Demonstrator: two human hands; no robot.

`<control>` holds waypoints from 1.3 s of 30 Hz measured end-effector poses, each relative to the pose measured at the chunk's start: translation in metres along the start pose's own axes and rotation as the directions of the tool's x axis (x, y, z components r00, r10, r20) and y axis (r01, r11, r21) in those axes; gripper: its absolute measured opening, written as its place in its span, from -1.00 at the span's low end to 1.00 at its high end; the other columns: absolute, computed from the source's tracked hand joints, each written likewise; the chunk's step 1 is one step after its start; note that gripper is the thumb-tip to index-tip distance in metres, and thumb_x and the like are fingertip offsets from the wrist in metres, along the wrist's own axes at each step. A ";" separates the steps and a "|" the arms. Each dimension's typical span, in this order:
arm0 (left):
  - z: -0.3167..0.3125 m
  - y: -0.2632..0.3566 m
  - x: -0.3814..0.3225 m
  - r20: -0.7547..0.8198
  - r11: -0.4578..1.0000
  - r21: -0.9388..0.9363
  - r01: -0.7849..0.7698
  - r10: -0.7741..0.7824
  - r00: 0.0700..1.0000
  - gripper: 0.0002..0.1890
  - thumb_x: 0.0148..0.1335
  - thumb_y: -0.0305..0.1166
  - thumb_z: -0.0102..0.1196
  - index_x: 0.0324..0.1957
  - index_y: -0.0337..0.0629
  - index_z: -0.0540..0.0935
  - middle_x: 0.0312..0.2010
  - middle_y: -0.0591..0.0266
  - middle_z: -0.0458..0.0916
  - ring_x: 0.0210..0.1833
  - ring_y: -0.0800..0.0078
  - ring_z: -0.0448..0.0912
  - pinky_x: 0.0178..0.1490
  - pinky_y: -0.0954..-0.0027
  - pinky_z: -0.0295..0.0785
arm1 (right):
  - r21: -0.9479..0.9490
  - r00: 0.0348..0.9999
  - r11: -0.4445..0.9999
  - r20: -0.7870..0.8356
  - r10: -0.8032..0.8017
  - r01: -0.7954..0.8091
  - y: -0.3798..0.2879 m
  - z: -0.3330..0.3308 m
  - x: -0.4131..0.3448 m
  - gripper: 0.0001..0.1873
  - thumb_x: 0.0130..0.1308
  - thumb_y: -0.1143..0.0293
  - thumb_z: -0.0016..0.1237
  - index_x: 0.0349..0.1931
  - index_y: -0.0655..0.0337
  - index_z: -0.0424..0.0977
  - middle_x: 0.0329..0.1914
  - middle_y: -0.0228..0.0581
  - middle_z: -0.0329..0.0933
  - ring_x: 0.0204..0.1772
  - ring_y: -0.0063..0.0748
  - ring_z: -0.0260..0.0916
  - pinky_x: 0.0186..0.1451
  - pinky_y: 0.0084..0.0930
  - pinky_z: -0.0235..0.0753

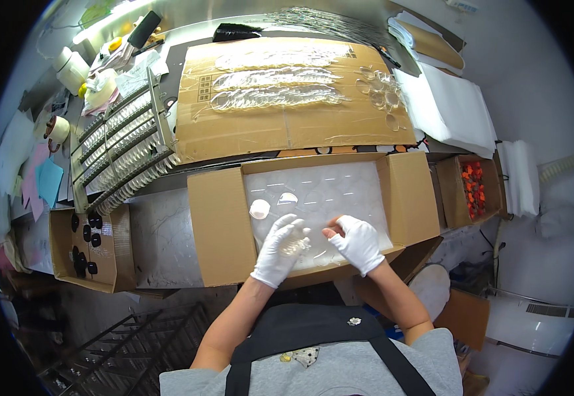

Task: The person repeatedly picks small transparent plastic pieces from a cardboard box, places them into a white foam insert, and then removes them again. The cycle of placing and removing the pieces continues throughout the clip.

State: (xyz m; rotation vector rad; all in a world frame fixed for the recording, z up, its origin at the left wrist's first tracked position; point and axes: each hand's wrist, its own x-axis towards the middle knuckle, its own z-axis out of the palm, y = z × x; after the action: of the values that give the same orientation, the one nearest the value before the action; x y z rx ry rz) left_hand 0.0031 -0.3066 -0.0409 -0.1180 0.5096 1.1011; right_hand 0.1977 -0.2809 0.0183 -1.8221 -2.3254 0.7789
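Observation:
Both hands wear white gloves and are over an open cardboard box lined with white foam sheet. My left hand is turned partly up and holds a small stack of clear lenses. My right hand is a little to the right, its bare thumb and fingertip curled near each other; whether a lens is between them cannot be told. Clear lenses lie spread on the foam, two catching the light, one at the left and one beside it.
Behind the box, a flat cardboard sheet bears rows of overlapping clear lenses. A metal rack of lenses leans at the left. Small boxes hold black pieces at left and red-orange pieces at right. White foam sheets lie at upper right.

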 end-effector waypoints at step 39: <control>0.014 0.047 -0.016 -0.057 0.997 0.060 -0.044 0.048 0.997 -0.52 0.28 -0.37 0.13 0.25 -0.08 0.42 0.22 0.04 0.44 0.27 0.09 0.47 0.26 0.09 0.51 | 0.049 0.930 0.996 -0.355 0.091 -0.078 -0.011 0.023 0.020 -0.80 0.08 0.26 0.22 -0.57 0.17 0.61 -0.55 -0.16 0.57 -0.45 -0.14 0.57 -0.35 -0.27 0.58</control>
State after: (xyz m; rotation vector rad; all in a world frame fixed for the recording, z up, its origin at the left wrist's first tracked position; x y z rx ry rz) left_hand -0.0389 -0.2934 -0.0134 -0.0882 0.5991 1.1291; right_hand 0.1738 -0.2716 -0.0021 -1.8752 -2.0045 0.4431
